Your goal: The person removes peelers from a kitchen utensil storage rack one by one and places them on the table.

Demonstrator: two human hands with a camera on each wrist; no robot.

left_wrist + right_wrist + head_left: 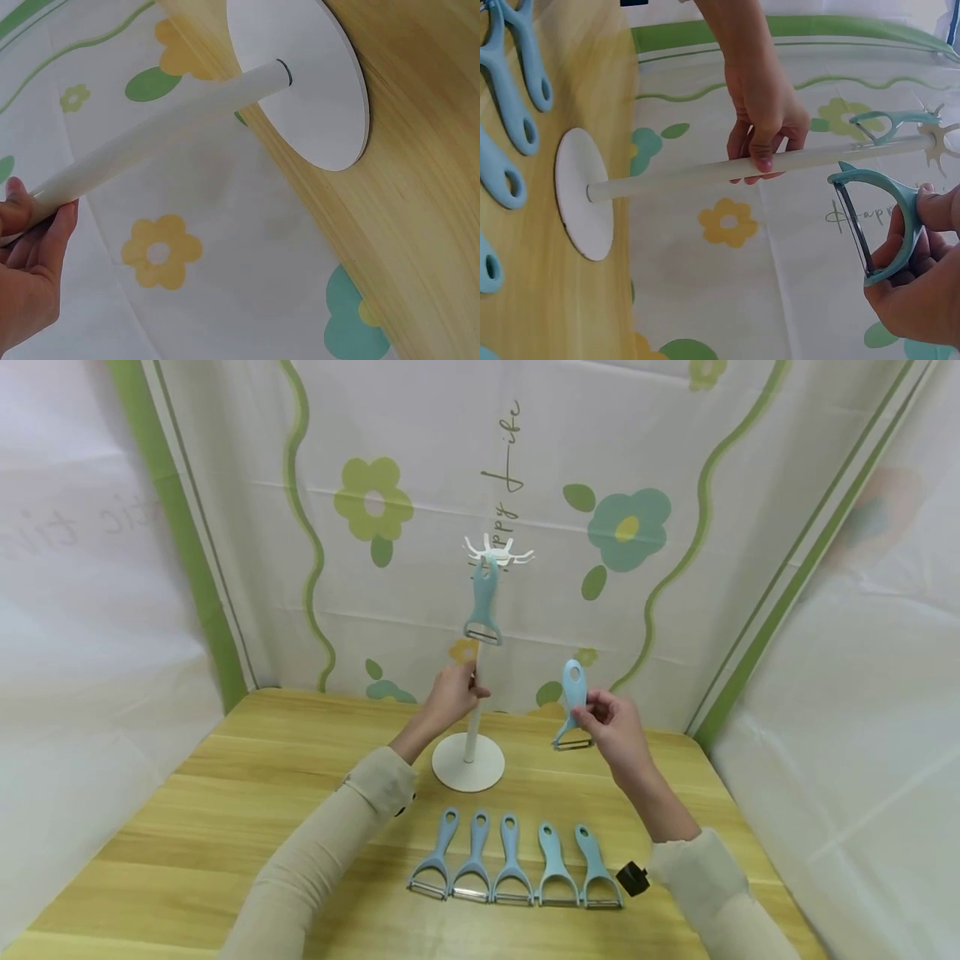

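A white stand [468,762] with a round base, a pole and a ring of hooks stands on the table. My left hand [453,695] grips its pole about midway up; the left wrist view shows the fingers wrapped around the pole [161,133]. From one hook hangs a blue peeler [484,597], blade end down. To the right of the pole, my right hand [617,727] pinches another blue peeler [574,685], handle hole up and blade down, raised above the table. In the right wrist view this held peeler [911,217] is apart from the stand.
Several blue peelers [512,852] lie in a row on the wooden table [315,760], in front of the stand, blades toward me. A small black object [632,878] sits by the right sleeve. Patterned curtains [427,427] enclose the table's back and sides.
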